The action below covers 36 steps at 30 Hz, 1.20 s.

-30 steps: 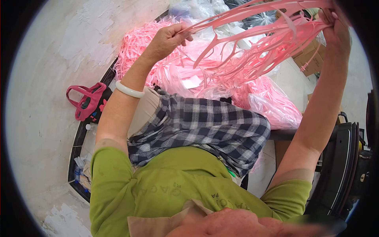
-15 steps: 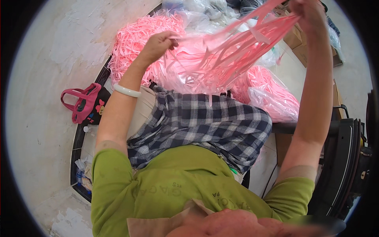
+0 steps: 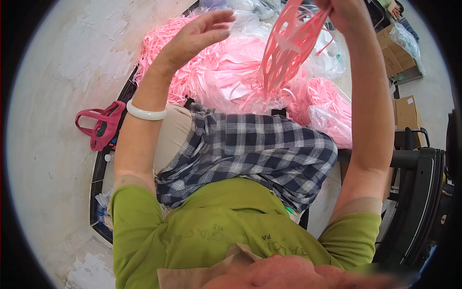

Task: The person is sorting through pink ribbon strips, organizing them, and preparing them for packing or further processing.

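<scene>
High at the right, my right hand [image 3: 345, 15] is closed round the upper end of a bunch of pink ribbon strips [image 3: 291, 50], which hang down from it in loops. My left hand [image 3: 199, 34] is raised at the upper left with fingers stretched out, and nothing shows in it. Below it lies a tangled heap of pink strips [image 3: 161, 50]. Flatter, more aligned pink strips [image 3: 236, 60] lie in the middle, partly behind the hanging bunch. More strips fill a clear plastic bag [image 3: 332, 120] at the right.
A dark checked cloth [image 3: 250, 154] covers my lap. A pink handbag [image 3: 103, 127] stands by the wall at left. Cardboard boxes [image 3: 394, 50] are at the upper right, with clear plastic bags [image 3: 260, 24] behind the heap. A black frame [image 3: 418, 192] stands beside my right arm.
My left hand has let go of the strips it pinched and opened, moving up. My right hand has moved left with the bunch, which now hangs down instead of stretching between both hands.
</scene>
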### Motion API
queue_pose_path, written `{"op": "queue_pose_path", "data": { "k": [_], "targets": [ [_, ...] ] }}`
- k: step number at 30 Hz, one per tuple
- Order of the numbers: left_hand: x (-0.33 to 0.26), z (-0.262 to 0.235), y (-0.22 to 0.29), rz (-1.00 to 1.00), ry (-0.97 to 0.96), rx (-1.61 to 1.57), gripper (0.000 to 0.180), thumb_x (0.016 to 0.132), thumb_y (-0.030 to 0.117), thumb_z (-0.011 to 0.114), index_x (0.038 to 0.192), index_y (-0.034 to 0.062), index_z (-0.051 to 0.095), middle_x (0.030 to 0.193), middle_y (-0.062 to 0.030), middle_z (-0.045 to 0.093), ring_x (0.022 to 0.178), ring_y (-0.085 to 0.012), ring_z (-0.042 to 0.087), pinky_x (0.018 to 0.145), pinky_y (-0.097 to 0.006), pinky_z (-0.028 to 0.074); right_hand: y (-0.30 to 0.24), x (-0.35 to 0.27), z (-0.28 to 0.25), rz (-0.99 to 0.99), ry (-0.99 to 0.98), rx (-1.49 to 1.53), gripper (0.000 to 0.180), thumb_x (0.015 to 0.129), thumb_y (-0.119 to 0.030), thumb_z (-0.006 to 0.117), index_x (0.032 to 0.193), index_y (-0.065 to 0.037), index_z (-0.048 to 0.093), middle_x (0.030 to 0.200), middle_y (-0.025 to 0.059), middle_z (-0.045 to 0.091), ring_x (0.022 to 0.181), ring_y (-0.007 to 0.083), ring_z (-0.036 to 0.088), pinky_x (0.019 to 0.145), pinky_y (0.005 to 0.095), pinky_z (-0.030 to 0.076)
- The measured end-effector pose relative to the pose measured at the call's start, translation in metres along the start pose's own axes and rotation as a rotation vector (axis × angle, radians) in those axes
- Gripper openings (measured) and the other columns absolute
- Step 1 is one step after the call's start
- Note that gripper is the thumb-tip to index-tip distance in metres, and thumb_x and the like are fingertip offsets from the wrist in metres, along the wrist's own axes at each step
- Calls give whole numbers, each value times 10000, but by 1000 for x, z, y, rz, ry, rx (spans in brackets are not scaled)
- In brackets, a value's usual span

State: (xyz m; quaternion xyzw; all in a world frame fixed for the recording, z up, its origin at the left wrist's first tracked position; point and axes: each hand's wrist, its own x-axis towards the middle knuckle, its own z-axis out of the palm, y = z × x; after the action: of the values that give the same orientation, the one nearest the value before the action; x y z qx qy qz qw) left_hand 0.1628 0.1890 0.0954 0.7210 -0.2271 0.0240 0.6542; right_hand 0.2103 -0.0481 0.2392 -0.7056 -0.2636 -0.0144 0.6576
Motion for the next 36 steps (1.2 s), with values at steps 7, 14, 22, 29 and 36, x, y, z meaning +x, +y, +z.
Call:
{"op": "queue_pose_path", "data": {
  "k": [7,14,22,29,36],
  "targets": [
    [38,39,70,94,-227,-287,698,807,305,640,1344,56,271,1287,-82,378,1173,-188,378,976,-334,327,7,-13,49,-129,-76,-12,180,854,-215,536,829,-42,582,726,40,592,565,106,513,531,242,421],
    [45,51,61,94,-123,-183,511,770,283,689,1152,43,450,1003,-32,536,893,-129,508,765,-278,438,13,-11,47,-150,-251,-178,231,867,-250,531,819,-34,599,719,35,602,654,130,570,598,280,452],
    [25,35,95,53,-141,195,400,792,233,658,1101,19,520,972,-91,600,920,-164,559,796,-303,461,11,-23,58,-247,-171,-151,301,853,-319,561,849,-23,614,736,58,611,678,129,571,592,268,451],
    [27,40,54,221,-60,-181,269,811,136,584,1043,3,557,969,-85,602,915,-181,577,832,-288,459,5,-27,62,-25,-392,-110,244,847,-288,568,811,-50,603,664,9,544,588,92,485,515,239,389],
    [22,51,62,57,-281,-389,154,848,162,533,850,8,537,686,-49,531,646,-148,545,606,-289,476,0,-34,61,243,-301,-62,246,846,-286,559,835,-46,612,678,6,564,595,100,516,551,238,436]
  ]
}}
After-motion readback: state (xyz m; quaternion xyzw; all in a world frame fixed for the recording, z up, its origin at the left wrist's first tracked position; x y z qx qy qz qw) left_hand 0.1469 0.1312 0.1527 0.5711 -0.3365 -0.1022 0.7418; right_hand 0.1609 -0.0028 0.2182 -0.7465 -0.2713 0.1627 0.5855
